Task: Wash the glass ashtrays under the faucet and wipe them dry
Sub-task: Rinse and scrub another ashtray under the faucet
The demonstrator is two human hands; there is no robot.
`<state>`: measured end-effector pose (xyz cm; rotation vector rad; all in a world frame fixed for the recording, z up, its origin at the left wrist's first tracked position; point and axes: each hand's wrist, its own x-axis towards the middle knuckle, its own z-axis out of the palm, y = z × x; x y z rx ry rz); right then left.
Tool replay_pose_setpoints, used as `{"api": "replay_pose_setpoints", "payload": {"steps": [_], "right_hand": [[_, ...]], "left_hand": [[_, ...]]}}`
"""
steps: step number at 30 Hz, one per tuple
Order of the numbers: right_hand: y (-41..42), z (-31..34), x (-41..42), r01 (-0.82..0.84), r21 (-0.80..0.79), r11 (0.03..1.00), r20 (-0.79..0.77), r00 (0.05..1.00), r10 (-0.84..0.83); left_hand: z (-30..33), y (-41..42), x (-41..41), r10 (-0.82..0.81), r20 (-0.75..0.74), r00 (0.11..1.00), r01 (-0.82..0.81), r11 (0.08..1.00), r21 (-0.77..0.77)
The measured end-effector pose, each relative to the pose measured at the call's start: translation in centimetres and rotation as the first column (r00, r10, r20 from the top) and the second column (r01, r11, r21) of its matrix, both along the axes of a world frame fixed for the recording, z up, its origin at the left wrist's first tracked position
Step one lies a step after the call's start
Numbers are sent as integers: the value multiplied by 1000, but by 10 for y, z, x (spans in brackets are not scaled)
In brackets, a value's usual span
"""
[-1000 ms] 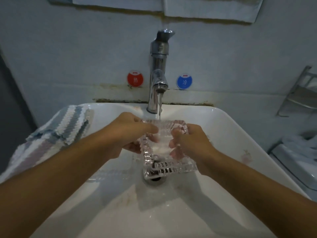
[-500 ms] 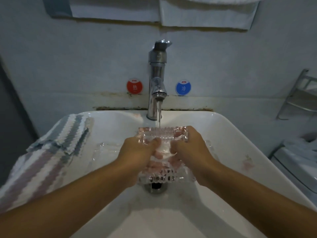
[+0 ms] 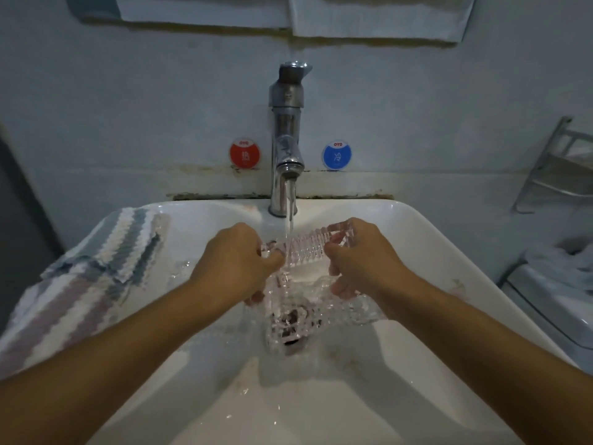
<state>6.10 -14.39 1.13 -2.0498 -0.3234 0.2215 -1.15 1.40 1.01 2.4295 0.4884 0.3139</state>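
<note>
Since the earlier frame the clear ribbed square glass ashtray has tipped up, its far rim now raised toward the upper right of centre and sitting right under the water stream, and the hands have spread to its two ends. Left hand pinches the left end of the ashtray, thumb on top and fingers curled under; right hand grips the right end, fingers wrapped round the rim. The ashtray is held above the drain in the middle of the white ceramic sink basin, not resting on it. Water runs from the chrome single-lever faucet at upper centre onto the ribbed wall. To do this well, probably keep turning the piece so the stream reaches each ribbed side and the inner well, and keep a firm hold since wet glass likely slips. Something clear, maybe a second ashtray, lies in the basin at centre left; too faint to be sure. A striped knitted cloth in grey, white and mauve drapes over the left rim, handy for drying. Red round sticker and blue round sticker flank the faucet. A metal wall rack is at the right edge. Nothing blocks the hands.
</note>
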Motion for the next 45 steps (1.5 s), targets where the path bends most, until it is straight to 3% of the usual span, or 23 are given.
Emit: {"api": "replay_pose_setpoints", "payload": {"steps": [4,10,12,15,18,21,23,29,34,38,45], "right_hand": [[0,-1,1,-12,-15,1000,-11,1000,12],[1,-1,1,13,10,1000,-4,1000,-13],[0,-2,2,49,24,998,23,998,-50],[-1,-3,3,115,55,992,61,991,-118],[-2,-2,4,157,84,984,53,985,-161],[-3,-1,4,181,130,975,54,981,-189],[-3,0,4,191,147,971,61,978,-201],[-3,0,7,148,82,986,51,987,-152],[-5,2,4,78,-149,986,175,983,-51],[-5,7,2,-19,-181,983,66,997,31],[-1,1,-2,-58,-170,984,34,997,65]], "left_hand": [[3,0,-2,-61,-51,997,54,989,-135],[2,-1,2,-41,-45,998,36,993,-112],[-1,-4,3,-14,-20,1000,10,979,-203],[-10,-11,2,14,-50,999,-35,893,-449],[-19,-21,-1,-65,-88,994,-1,797,-604],[-16,-22,-2,-164,-123,979,-5,584,-812],[-12,-19,-1,-263,-149,953,17,538,-843],[1,-13,-1,-228,-155,961,3,572,-821],[1,-7,0,-158,-203,966,-27,721,-693],[2,0,3,-71,-200,977,-60,810,-583],[2,3,2,-36,-132,991,-48,810,-584]]}}
